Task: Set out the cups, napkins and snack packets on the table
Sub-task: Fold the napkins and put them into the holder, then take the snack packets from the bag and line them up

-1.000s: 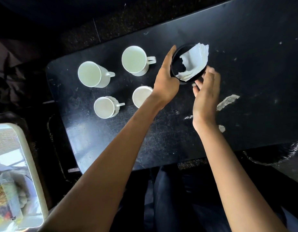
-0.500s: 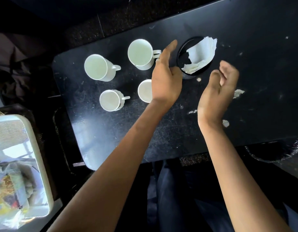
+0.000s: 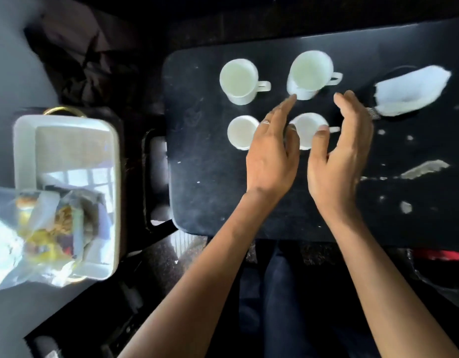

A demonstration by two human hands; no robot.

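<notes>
Several white cups stand on the black table [image 3: 212, 182]: a far-left cup [image 3: 238, 80], a far-right cup [image 3: 311, 73], a near-left cup [image 3: 240, 131] and a near-right cup [image 3: 307, 127]. A black holder [image 3: 393, 73] with white napkins [image 3: 414, 90] stands at the far right of the table. My left hand [image 3: 271, 153] hovers over the near cups, fingers spread, holding nothing. My right hand [image 3: 339, 156] is beside it, open and empty. Snack packets [image 3: 55, 223] lie in a white tray [image 3: 24, 140] off the table's left.
Torn white paper scraps [image 3: 424, 169] lie on the table's right half. A black tray [image 3: 151, 177] sits edge-on between the table and the white tray. My dark-trousered legs [image 3: 282, 293] are below the table's near edge.
Both hands have left the napkin holder and drawn back toward me and left, over the near cups. The view has swung left, bringing the white tray in fully.
</notes>
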